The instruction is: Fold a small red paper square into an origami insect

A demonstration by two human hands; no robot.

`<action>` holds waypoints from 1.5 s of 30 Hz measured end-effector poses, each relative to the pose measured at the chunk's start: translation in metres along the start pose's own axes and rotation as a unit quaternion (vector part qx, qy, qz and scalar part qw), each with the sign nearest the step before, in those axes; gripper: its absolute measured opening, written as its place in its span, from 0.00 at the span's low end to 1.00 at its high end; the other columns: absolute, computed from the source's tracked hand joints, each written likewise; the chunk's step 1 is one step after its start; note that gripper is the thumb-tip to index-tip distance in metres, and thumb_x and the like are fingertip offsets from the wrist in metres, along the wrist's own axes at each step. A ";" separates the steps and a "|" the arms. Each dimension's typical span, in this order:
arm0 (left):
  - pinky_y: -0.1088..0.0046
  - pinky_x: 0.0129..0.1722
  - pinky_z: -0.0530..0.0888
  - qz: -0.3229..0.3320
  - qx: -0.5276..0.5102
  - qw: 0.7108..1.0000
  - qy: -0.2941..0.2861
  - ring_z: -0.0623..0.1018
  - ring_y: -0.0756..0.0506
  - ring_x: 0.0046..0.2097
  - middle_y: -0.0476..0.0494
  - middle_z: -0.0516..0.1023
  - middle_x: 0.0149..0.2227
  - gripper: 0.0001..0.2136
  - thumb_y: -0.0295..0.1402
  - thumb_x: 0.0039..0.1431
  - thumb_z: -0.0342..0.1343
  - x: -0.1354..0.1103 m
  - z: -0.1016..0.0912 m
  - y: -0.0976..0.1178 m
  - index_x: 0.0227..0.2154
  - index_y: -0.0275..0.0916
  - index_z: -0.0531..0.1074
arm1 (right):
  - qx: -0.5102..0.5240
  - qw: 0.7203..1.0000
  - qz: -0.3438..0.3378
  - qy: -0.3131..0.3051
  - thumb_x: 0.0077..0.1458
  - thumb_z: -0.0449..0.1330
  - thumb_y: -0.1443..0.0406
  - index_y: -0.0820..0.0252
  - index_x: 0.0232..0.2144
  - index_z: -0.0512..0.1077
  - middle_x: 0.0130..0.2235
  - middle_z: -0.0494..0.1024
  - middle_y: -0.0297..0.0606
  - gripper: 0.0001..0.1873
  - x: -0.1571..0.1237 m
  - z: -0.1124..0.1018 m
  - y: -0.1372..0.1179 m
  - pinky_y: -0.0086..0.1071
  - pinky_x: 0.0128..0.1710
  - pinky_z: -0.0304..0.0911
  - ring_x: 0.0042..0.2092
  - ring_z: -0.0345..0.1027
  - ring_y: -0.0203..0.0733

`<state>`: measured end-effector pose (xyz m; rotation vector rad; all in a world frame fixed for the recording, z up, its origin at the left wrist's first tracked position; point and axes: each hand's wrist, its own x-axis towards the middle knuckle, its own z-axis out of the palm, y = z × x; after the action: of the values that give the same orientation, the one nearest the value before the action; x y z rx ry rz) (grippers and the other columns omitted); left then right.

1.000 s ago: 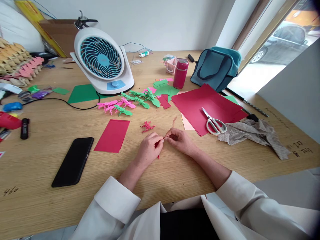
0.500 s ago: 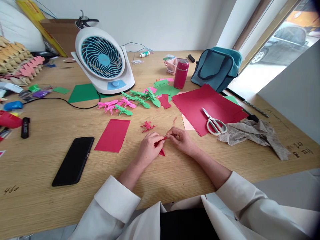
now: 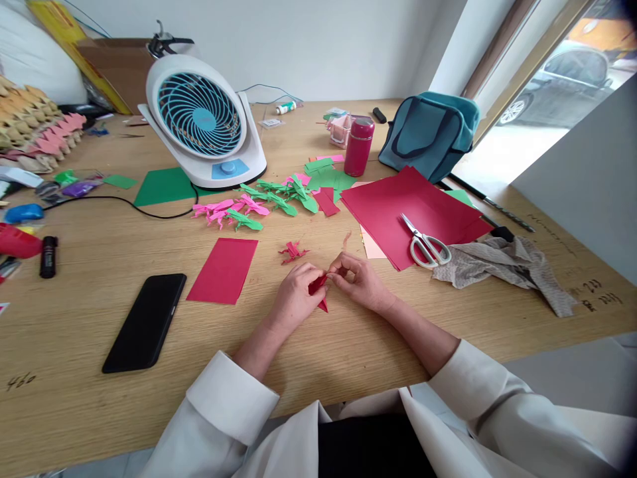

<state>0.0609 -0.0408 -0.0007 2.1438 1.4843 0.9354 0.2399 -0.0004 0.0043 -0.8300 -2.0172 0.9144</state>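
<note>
Between my hands is a small folded piece of red paper (image 3: 317, 284), mostly covered by fingers; a pointed red end shows below the left thumb. My left hand (image 3: 297, 292) is closed on its body. The fingertips of my right hand (image 3: 359, 282) pinch its upper right tip. Just beyond my hands lies a finished-looking red origami figure (image 3: 293, 252) with thin legs. To the left is a stack of red paper rectangles (image 3: 223, 271). Farther back are several green origami figures (image 3: 279, 196) and pink origami figures (image 3: 219, 211).
White-handled scissors (image 3: 425, 242) lie on large red sheets (image 3: 442, 206) at right, beside a crumpled cloth (image 3: 502, 262). A black phone (image 3: 145, 323) rests at left. Behind stand a fan (image 3: 204, 123), a red flask (image 3: 359, 147) and a teal bag (image 3: 430, 138).
My hands stay almost in place, with the fingers shifting slightly on the red paper. The whole view has drifted a little; nothing else on the table has moved.
</note>
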 end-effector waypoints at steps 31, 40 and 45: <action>0.74 0.37 0.70 0.005 -0.097 0.995 -0.018 0.76 0.48 0.36 0.46 0.77 0.33 0.08 0.25 0.59 0.55 0.002 -0.008 -0.007 0.30 0.38 0.78 | -0.016 0.992 -0.117 -0.034 0.63 0.56 0.68 0.59 0.36 0.69 0.34 0.70 0.37 0.03 -0.002 -0.003 -0.001 0.32 0.33 0.65 0.33 0.65 0.37; 0.75 0.37 0.70 -0.143 -0.336 0.930 0.032 0.76 0.49 0.35 0.47 0.79 0.32 0.05 0.32 0.55 0.61 0.006 -0.006 -0.008 0.33 0.37 0.78 | -0.010 0.997 -0.068 -0.015 0.64 0.56 0.65 0.59 0.43 0.69 0.38 0.72 0.40 0.06 -0.001 0.001 0.001 0.34 0.37 0.66 0.36 0.66 0.38; 0.77 0.36 0.69 -0.228 -0.483 0.845 0.045 0.73 0.52 0.32 0.51 0.76 0.28 0.09 0.35 0.48 0.67 0.006 0.002 -0.008 0.29 0.37 0.75 | 0.023 0.999 -0.022 -0.029 0.61 0.60 0.61 0.59 0.39 0.70 0.37 0.73 0.39 0.08 -0.001 0.003 -0.002 0.34 0.38 0.66 0.37 0.67 0.38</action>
<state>0.0581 -0.0324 -0.0052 0.9801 1.0915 1.2337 0.2377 -0.0031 0.0044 -0.7393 -2.0484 0.9678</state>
